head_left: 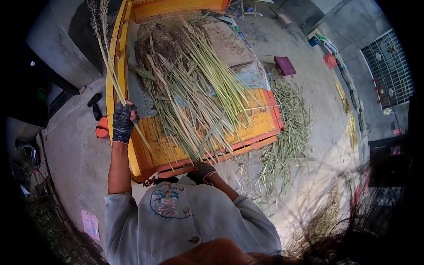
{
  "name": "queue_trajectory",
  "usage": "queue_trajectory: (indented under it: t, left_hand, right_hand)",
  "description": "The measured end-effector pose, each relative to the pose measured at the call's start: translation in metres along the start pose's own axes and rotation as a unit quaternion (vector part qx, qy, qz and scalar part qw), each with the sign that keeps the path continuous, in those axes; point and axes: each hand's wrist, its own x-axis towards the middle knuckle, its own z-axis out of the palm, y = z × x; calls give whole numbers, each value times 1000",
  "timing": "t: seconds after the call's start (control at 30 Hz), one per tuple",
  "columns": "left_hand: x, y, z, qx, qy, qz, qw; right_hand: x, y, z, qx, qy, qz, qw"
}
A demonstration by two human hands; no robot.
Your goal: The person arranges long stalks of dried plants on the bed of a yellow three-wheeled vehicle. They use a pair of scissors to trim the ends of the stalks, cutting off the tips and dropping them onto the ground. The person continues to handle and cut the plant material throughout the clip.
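Note:
My left hand (123, 121), in a dark grey knitted glove with bare fingertips, is closed round a few long sorghum stalks (113, 75). Their feathery seed heads point up past the left wall of an orange-yellow cart bed (260, 119); the cut ends slant down over the bed. By the bed's near edge is my right hand (204, 171), also gloved, beside the lower ends of the piled stalks. Its fingers are hidden or too dark to read. A large heap of sorghum stalks (176, 97) lies lengthwise in the bed, with a greener bundle (221, 75) at its right side.
Stripped green leaves (285, 128) are heaped on the concrete floor right of the cart. Beyond them lies a dark red stool or cushion (285, 66). An orange object (102, 128) and dark shoes (94, 105) lie left of the cart. A metal grid (388, 66) stands at the far right.

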Motion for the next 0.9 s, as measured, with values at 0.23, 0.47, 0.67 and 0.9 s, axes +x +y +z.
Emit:
queue_trajectory:
  t: [0.23, 0.47, 0.67, 0.9]
  left_hand:
    - [-53, -6, 57, 187, 108, 54, 975]
    - [-166, -111, 88, 217, 189, 24, 958]
    - [-286, -182, 59, 394, 208, 112, 888]
    - [-413, -269, 88, 323, 329, 48, 886]
  right_hand:
    - [-58, 223, 143, 164, 62, 316, 932]
    - [-140, 419, 326, 379, 202, 443, 787]
    - [-187, 281, 235, 233, 188, 202, 932]
    - [-327, 268, 247, -160, -34, 141, 976]
